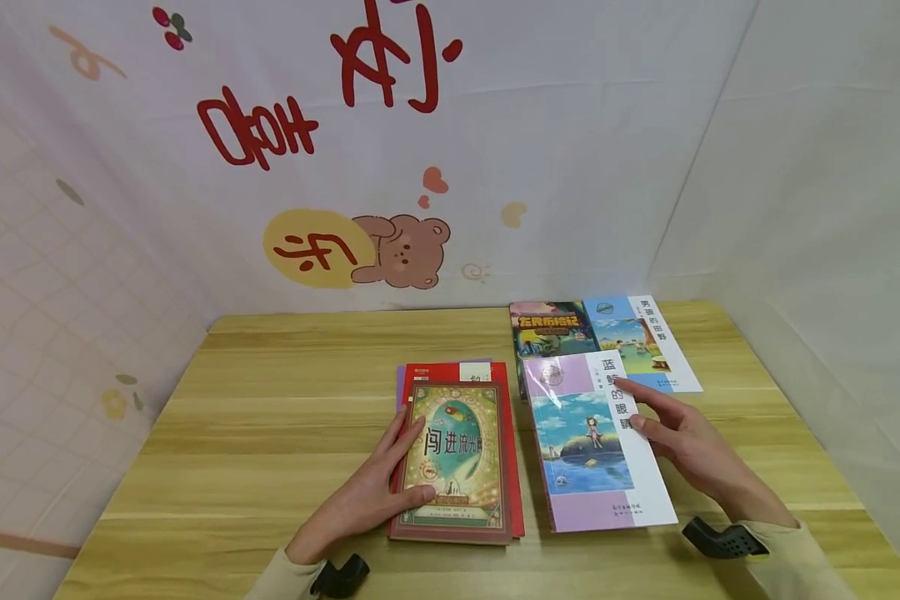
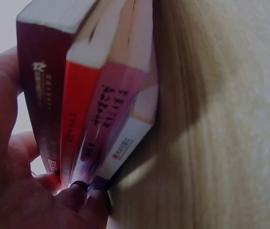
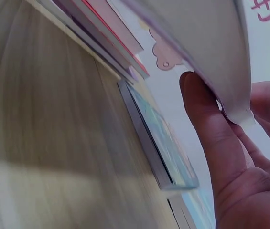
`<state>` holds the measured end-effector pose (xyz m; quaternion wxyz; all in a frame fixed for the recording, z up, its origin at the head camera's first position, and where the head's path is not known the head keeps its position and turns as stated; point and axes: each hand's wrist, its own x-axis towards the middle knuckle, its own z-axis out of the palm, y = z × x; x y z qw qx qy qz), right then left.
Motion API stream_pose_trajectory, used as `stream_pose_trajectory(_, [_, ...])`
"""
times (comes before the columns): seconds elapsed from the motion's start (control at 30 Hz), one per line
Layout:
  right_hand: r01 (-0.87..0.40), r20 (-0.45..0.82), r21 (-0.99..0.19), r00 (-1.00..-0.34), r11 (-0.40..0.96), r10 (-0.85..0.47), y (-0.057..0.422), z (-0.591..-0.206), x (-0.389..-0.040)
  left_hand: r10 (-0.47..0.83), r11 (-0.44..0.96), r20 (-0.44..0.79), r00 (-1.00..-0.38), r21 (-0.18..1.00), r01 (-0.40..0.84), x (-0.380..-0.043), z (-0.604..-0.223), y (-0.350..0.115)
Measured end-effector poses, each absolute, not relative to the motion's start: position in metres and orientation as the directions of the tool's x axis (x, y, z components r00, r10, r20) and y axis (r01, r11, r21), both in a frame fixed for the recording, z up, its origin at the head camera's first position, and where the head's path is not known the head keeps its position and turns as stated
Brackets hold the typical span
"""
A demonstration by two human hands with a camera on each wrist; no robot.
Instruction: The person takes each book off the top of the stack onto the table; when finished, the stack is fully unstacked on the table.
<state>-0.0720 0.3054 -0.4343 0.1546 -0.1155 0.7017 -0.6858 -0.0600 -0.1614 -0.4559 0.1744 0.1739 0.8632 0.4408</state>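
On the table, a stack of books is topped by a gold-green book with a maroon spine. A red book shows beneath it, and a pink-purple spine and a pale spine lie lower down. My left hand holds the stack's left side, thumb over the top cover and other fingers against the spines. My right hand pinches the right edge of a white-and-purple paperback with a blue picture. In the right wrist view this paperback is raised off the table, its thumb-side face visible.
Behind the paperback lie a dark, colourful book and a blue-and-white book, side by side near the table's back edge. The wooden table meets a white printed cloth at the back, with cloth also at both sides.
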Motion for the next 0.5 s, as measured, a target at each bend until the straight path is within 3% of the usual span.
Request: stream_pose_trajectory(0.5, [0.087, -0.11, -0.993, -0.931, 0.082, -0.348, 0.339, -0.443, -0.06, 0.448, 0.552, -0.166, -0.878, 0.824, 0.126, -0.061, -0.458, -0.162])
